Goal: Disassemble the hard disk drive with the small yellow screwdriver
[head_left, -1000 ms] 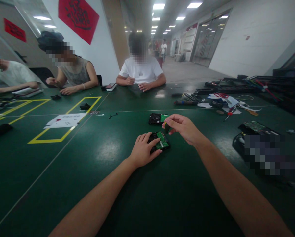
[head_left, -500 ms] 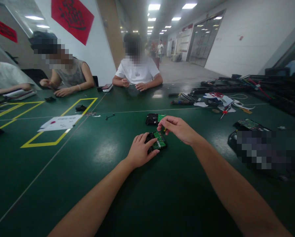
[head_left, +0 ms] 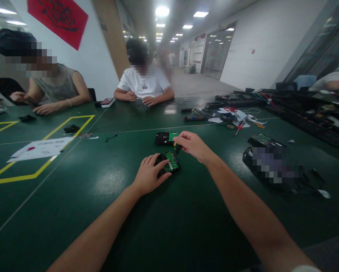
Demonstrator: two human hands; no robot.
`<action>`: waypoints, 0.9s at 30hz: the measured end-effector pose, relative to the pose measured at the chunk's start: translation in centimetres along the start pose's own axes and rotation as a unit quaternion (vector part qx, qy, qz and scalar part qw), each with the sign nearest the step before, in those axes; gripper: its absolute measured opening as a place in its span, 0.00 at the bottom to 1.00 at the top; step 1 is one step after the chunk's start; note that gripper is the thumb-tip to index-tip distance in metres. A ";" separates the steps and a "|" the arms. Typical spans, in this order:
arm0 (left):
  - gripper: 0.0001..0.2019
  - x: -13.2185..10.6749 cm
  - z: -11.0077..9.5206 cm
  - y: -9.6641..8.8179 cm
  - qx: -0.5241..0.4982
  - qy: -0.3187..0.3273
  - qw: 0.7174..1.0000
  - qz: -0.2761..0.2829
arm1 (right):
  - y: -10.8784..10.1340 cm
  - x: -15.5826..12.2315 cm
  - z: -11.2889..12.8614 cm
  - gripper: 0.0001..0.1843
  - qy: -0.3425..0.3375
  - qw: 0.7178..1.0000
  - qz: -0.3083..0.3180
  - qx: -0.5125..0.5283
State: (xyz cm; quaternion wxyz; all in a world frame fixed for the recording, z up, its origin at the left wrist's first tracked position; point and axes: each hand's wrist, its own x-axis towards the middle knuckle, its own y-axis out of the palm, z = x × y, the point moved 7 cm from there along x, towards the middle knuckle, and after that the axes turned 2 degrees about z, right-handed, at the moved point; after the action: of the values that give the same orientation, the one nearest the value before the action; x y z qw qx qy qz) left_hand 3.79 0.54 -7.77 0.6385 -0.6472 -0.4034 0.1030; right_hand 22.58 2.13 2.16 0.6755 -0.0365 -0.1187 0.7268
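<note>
Hard drive (head_left: 173, 161), its darker end hidden under the left hand (head_left: 150, 174), whose thumb and forefinger spread apart across it, lies on the green table (head_left: 101, 215). The right hand's (head_left: 193, 146) fingertips pinch a small yellow-and-dark tool (head_left: 177, 148), perhaps a screwdriver; from here its tip is lost. Green board, black casing; a second drive (head_left: 161, 138) sits just beyond, two altogether. One white sheet (head_left: 56, 145) lies off left.

To my left I see white paper (head_left: 39, 149) over yellow tape (head_left: 13, 179). Far across from me sits a person (head_left: 143, 81). A red poster (head_left: 58, 20) hangs far left.
</note>
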 end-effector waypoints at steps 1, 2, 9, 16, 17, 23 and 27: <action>0.27 0.1 0.0 0.0 -0.001 0.002 1.000 0.001 | 0.2 0.0 0.0 0.15 0.005 1.000 0.005 0.023; 0.27 0.2 0.1 0.1 -0.003 0.003 1.000 0.001 | 0.4 -0.1 0.1 0.13 0.005 0.999 0.013 0.045; 0.27 0.1 0.0 0.0 -0.007 0.004 1.000 -0.001 | 1.9 -0.9 1.0 0.15 0.001 0.989 0.122 0.080; 0.27 0.1 -0.3 -0.4 -0.018 0.002 1.000 -0.009 | 1.9 -0.7 0.0 0.16 0.048 0.978 0.122 0.159; 0.27 0.1 -0.3 -0.4 -0.014 0.001 1.000 -0.008 | 1.9 -0.8 0.0 0.16 0.053 0.976 0.125 0.172; 0.27 0.1 -0.4 -0.6 -0.006 0.002 1.000 -0.006 | 2.1 -1.6 0.6 0.17 0.072 0.959 0.169 0.214; 0.28 0.2 -0.5 -0.7 -0.011 0.000 1.000 -0.006 | 1.9 -1.8 0.8 0.18 0.075 0.964 0.162 0.197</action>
State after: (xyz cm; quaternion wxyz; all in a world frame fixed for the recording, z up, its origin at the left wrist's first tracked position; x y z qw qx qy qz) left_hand 3.92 0.21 -7.02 0.6319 -0.6518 -0.4085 0.0952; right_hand 20.76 0.13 2.30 0.5493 0.0240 0.0850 0.8309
